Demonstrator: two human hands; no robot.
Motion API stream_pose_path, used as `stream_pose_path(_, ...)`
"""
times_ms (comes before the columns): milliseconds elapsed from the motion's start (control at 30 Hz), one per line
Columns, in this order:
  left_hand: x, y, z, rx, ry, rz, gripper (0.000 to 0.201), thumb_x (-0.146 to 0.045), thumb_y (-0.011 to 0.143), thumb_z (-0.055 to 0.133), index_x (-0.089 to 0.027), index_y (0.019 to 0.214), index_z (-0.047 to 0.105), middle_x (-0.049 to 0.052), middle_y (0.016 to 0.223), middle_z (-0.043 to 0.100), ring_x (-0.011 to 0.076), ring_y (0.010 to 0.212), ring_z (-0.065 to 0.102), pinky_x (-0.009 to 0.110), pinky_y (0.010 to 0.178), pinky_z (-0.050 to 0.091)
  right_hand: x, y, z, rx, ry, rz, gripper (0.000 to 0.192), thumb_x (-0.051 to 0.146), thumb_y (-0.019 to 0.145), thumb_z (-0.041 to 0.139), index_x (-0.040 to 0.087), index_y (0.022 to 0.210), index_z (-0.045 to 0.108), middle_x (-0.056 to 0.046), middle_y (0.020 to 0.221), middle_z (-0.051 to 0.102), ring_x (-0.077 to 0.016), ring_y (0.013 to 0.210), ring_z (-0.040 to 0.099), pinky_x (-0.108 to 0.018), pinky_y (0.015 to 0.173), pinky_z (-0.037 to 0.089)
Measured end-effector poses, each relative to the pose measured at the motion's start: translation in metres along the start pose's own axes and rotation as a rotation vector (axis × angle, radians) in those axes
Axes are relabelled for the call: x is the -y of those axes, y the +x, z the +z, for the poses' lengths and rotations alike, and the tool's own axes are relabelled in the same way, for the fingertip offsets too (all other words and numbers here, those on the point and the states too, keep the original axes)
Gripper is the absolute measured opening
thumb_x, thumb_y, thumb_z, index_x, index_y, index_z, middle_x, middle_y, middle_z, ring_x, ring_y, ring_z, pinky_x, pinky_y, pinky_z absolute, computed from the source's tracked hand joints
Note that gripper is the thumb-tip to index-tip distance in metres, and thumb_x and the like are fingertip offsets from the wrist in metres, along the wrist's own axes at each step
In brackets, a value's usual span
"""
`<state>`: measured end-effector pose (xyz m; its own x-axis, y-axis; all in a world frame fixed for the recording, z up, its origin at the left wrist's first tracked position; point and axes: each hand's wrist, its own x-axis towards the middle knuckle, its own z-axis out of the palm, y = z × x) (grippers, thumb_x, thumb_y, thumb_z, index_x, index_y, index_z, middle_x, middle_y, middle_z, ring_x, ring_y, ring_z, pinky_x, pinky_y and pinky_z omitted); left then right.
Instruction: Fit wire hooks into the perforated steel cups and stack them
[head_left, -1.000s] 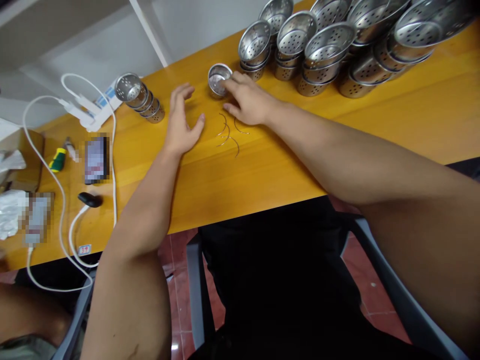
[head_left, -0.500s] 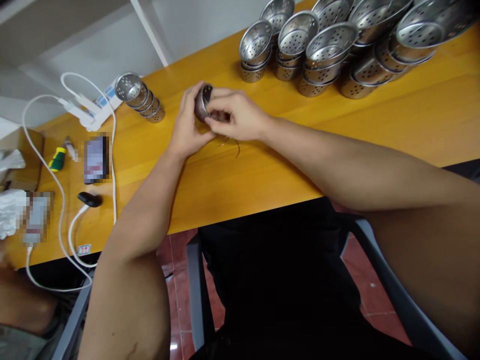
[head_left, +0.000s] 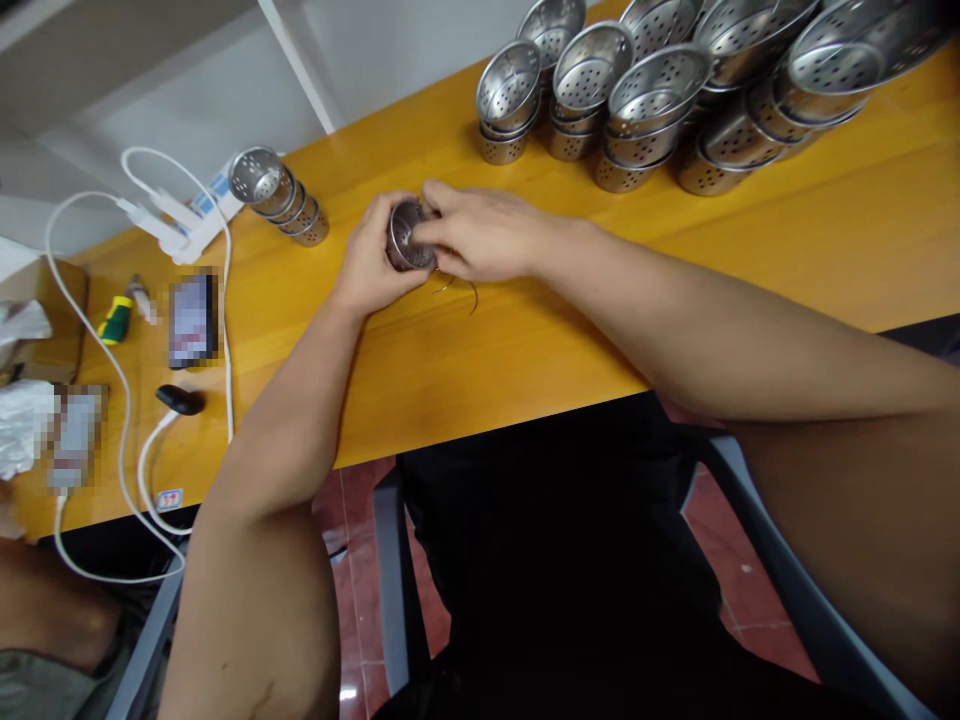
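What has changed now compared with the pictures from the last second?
The small metal cup has moved left and nearer the camera from its spot on the table. The left hand, empty a second ago, now holds it, and the right hand has its fingers at the opening. Fewer curved wires show. The stacked perforated cups and power strip stayed put.

The right hand (head_left: 484,232) hides part of the metal cup (head_left: 402,232); whether its fingertips grip anything cannot be told. It also overlaps the curved wires (head_left: 476,296). The 2 devices (head_left: 193,318) at left are pixelated. The top edge crops several perforated cups (head_left: 840,70).
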<state>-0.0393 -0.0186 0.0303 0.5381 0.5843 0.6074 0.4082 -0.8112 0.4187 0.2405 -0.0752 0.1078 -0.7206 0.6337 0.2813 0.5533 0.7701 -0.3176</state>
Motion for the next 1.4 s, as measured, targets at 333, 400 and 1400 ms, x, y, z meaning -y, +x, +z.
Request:
stream_pose_path(333, 0.010, 0.000, -0.003, 0.015, -0.004, -0.059, 0.096, -0.057, 0.083, 0.111, -0.036, 0.162, 0.061, 0.015, 0.156, 0.078, 0.0493, 0.151, 0.077, 0.070, 0.136, 0.063, -0.006, 0.002, 0.007, -0.058, 0.058, 0.074, 0.030, 0.057, 0.122, 0.077, 0.028, 0.132, 0.076, -0.014, 0.131, 0.074, -0.0431, 0.123, 0.071, -0.051, 0.105, 0.058)
stream_pose_path(400, 0.010, -0.001, -0.003, 0.004, -0.015, -0.043, 0.095, -0.056, 0.083, 0.111, -0.036, 0.161, 0.062, 0.014, 0.155, 0.078, 0.0492, 0.150, 0.078, 0.069, 0.135, 0.064, -0.009, 0.002, 0.006, -0.054, 0.104, 0.076, 0.031, 0.059, 0.122, 0.077, 0.028, 0.127, 0.074, -0.013, 0.130, 0.075, -0.0427, 0.124, 0.071, -0.049, 0.103, 0.058)
stream_pose_path(1400, 0.001, 0.006, -0.004, -0.009, -0.084, -0.142, 0.095, -0.089, 0.086, 0.102, -0.035, 0.155, 0.066, 0.014, 0.150, 0.080, 0.0446, 0.140, 0.080, 0.068, 0.130, 0.066, -0.011, 0.005, -0.003, -0.087, 0.266, 0.012, 0.061, 0.089, 0.113, 0.067, 0.029, 0.108, 0.068, -0.014, 0.128, 0.074, -0.0388, 0.122, 0.067, -0.052, 0.111, 0.055)
